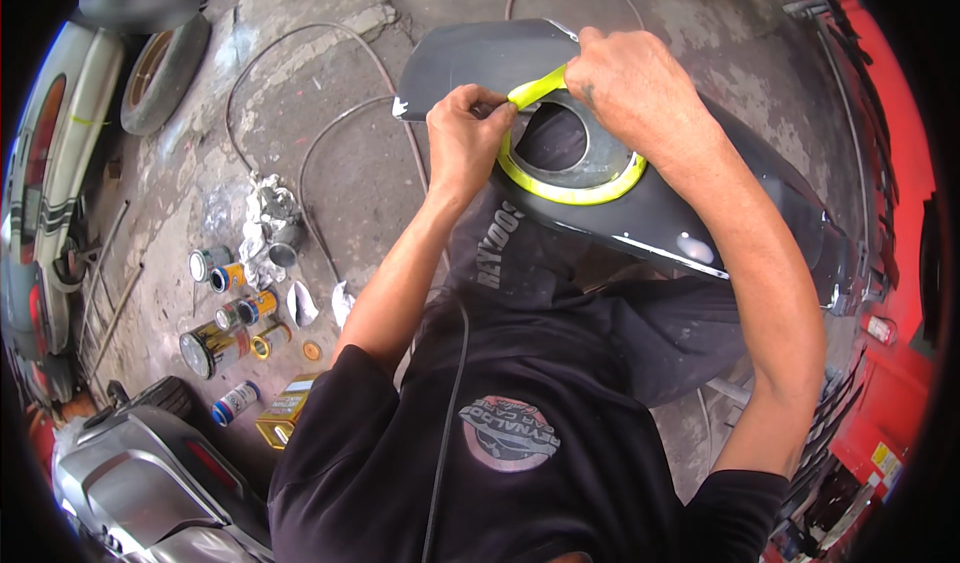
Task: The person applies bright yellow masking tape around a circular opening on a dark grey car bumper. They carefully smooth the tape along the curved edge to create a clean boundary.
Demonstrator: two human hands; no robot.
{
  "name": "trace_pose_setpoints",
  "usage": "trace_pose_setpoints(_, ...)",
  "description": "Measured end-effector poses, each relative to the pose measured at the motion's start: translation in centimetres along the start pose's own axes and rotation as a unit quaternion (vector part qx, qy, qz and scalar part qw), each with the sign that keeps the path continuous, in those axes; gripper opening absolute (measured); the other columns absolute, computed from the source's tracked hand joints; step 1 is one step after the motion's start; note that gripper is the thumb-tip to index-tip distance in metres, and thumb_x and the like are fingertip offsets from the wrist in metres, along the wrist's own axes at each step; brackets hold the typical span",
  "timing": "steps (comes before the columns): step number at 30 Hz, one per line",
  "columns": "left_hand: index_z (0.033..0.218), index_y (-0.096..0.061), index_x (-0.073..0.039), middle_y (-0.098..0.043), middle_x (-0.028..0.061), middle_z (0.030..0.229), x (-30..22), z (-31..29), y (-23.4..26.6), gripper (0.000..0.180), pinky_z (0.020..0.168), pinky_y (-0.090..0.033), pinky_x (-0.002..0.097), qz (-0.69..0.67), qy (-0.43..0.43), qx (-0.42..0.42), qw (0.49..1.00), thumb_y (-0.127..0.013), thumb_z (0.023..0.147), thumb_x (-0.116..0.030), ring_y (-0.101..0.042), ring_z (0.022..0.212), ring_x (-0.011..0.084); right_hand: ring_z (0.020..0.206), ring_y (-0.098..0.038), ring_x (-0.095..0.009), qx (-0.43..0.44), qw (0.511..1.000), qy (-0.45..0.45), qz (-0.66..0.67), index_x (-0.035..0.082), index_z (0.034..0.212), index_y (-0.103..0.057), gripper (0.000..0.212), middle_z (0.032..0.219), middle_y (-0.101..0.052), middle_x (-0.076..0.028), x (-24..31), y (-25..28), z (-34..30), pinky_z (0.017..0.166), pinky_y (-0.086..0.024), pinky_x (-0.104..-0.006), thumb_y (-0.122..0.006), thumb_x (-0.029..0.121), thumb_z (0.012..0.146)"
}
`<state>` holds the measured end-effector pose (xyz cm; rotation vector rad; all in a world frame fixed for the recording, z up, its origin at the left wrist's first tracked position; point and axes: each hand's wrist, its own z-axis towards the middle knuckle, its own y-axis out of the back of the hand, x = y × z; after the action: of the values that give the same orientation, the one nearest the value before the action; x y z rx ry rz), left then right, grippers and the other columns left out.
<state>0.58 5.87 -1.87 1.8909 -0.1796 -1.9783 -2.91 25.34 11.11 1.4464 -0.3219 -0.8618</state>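
A dark grey vehicle body panel [475,55] with a round opening [550,138] lies in front of me, over my legs. Bright yellow-green tape [575,194] curves along the near side of the opening's rim. A strip of that tape spans between my hands at the far side of the opening. My left hand [463,141] pinches the strip at the rim's left edge, thumb against fingers. My right hand [632,88] is closed on the strip's other end, above the far right of the opening. Whether a roll sits inside that hand is hidden.
Paint cans [213,349], a crumpled white cloth [270,213] and a gold tin [288,410] stand on the concrete floor at left. A hose [335,28] loops behind them. A silver vehicle part [150,473] lies at lower left; red bodywork [905,383] lines the right.
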Motion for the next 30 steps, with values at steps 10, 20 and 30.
trace_pose_setpoints(10, 0.104, -0.084, 0.002, -0.079, 0.0087, 0.083, -0.1, 2.5, 1.5, 0.025, 0.065, -0.055, 0.0309, -0.033, 0.066, 0.127, 0.989, -0.088, 0.087, -0.016, -0.070, 0.071, 0.0134, 0.080, -0.078, -0.029, 0.009, 1.000, -0.007, -0.023, 0.008, 0.077, -0.081, 0.005, 0.088, -0.074, -0.017, -0.1, -0.5, -0.3, 0.068, -0.062, -0.0397, -0.076, 0.010, 0.077)
trace_pose_setpoints(20, 0.102, -0.085, 0.002, -0.076, 0.0079, 0.075, 0.4, 3.1, 0.3, 0.025, 0.060, -0.052, 0.0299, -0.024, -0.019, 0.100, 0.995, -0.089, 0.087, -0.017, -0.066, 0.066, 0.0097, 0.075, -0.075, -0.030, -0.008, 1.000, 0.008, -0.021, 0.004, 0.078, -0.077, 0.006, 0.085, -0.070, -0.017, -0.3, -0.5, -0.9, 0.066, -0.061, -0.0421, -0.073, 0.006, 0.083)
trace_pose_setpoints(30, 0.100, -0.085, 0.002, -0.080, 0.0063, 0.086, -0.5, 5.2, 0.4, 0.019, 0.070, -0.055, 0.0270, -0.081, 0.018, 0.185, 0.979, -0.088, 0.091, -0.014, -0.069, 0.075, 0.0102, 0.073, -0.073, -0.031, -0.016, 0.999, 0.029, -0.023, -0.002, 0.083, -0.072, 0.011, 0.082, -0.065, -0.014, -0.8, -0.3, -0.9, 0.065, -0.060, -0.0445, -0.071, 0.003, 0.093)
